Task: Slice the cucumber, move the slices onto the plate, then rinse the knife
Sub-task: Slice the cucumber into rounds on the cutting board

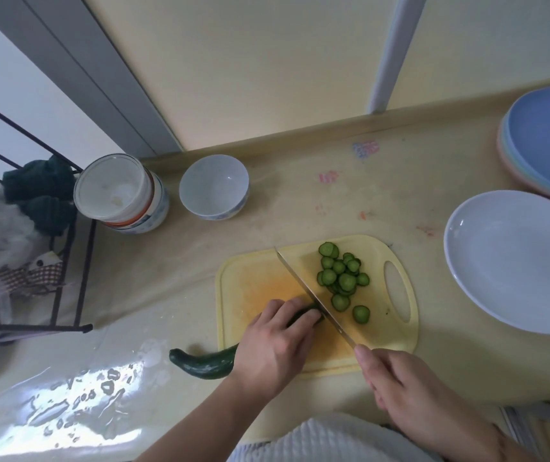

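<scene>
A dark green cucumber (203,361) lies across the left edge of a yellow cutting board (257,278), its tail sticking out onto the counter. My left hand (275,345) presses it down on the board. My right hand (410,391) grips the knife (310,295) by its handle; the blade rests against the cucumber's cut end, tip pointing away from me. Several round cucumber slices (342,278) are piled on the board to the right of the blade. A white plate (513,261) sits empty at the right of the board.
A stack of pastel plates (547,141) stands at the back right. A white bowl (214,186) and a stack of bowls (120,195) stand behind the board at the left. A black wire rack (77,261) holding cloths borders the counter's left side.
</scene>
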Motion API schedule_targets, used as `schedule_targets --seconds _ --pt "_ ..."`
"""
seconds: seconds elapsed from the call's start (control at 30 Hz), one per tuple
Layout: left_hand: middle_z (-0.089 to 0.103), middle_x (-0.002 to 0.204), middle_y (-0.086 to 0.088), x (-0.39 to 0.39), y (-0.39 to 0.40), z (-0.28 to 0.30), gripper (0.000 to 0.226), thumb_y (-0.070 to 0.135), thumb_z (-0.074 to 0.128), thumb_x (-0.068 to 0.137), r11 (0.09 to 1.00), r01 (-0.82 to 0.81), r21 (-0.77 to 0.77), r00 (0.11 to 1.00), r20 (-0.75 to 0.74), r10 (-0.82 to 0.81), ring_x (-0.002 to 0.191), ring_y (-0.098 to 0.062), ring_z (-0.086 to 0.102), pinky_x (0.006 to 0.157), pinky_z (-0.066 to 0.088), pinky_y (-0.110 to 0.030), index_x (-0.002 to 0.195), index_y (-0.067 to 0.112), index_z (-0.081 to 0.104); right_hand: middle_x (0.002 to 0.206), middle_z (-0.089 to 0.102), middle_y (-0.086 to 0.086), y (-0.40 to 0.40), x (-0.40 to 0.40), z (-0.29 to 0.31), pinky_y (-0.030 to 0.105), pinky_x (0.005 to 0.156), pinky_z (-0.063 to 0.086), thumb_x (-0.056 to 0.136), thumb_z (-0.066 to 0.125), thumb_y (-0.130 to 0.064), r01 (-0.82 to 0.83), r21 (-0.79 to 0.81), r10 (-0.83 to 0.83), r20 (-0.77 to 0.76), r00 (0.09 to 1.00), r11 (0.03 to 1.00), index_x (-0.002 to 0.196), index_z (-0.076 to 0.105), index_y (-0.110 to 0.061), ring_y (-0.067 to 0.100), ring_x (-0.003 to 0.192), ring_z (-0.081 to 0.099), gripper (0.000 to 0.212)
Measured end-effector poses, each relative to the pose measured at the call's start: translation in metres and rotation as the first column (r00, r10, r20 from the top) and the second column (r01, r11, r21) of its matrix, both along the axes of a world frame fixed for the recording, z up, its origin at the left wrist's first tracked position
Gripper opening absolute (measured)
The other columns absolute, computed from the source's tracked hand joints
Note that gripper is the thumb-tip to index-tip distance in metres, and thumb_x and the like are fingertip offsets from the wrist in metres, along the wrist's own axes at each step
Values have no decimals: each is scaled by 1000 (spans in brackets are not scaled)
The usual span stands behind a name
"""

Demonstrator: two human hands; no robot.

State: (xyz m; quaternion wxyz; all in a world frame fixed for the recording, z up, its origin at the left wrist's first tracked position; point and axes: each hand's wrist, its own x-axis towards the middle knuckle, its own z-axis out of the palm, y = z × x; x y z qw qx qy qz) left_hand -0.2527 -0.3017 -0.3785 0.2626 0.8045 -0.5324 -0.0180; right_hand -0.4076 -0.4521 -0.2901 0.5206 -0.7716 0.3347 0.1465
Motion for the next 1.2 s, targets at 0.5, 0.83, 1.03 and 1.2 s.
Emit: schedule_targets --seconds 0.5,0.83,1.03,1.2 --pt "66 119 3 0 -2 0 22 18 64 94 1000 -13 -10 1000 -27 13 94 -24 61 75 56 -36 115 18 72 54 38 2 3 5 6 39 63 41 81 25 -66 11 23 -11 -25 1000 1000 69 41 3 11 51 37 72" --pt "66 117 0 2 -1 0 23 18 69 93 999 -23 -22 999 25 24 90 -24 62 68 56 -37 115 18 73 43 40 -1 1 17 -34 41 56 41 79 19 -82 72 24 -72 -12 997 997 59 40 -9 12 42 39 79" --pt "68 109 2 15 -6 4 23 16 76 86 993 -114 -43 993 26 115 85 -22 63 59 56 -35 109 18 74 42 31 -6 -8 26 -28 29 48 28 77 27 -77 96 123 -93 -37 995 988 59 36 -15 12 38 31 65" --pt "67 113 2 16 -5 2 21 17 70 90 995 -87 -43 996 13 87 84 -23 61 62 55 -36 111 19 72 48 34 -1 -5 25 -15 32 52 33 80 26 -78 22 49 -22 17 1000 999 62 37 -7 15 44 34 73"
